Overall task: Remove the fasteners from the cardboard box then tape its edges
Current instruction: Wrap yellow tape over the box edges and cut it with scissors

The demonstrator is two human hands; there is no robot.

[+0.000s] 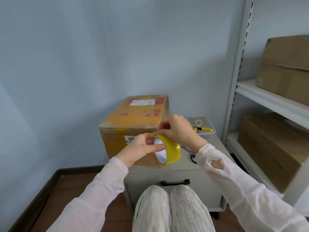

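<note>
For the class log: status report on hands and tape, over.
Left hand holds round yellow tape roll. Right hand pinches its loose end. Brown cardboard box behind, on grey cabinet. Nothing blocking.

Soft even daylight, faint shadows, no glare; wide-angle bending at edges.

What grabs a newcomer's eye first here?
The yellow tape roll mid-frame: the left hand grips it while the right hand pinches its loose end. Behind it, the taped cardboard box sits on a grey cabinet, a clear tub to its right.
</note>
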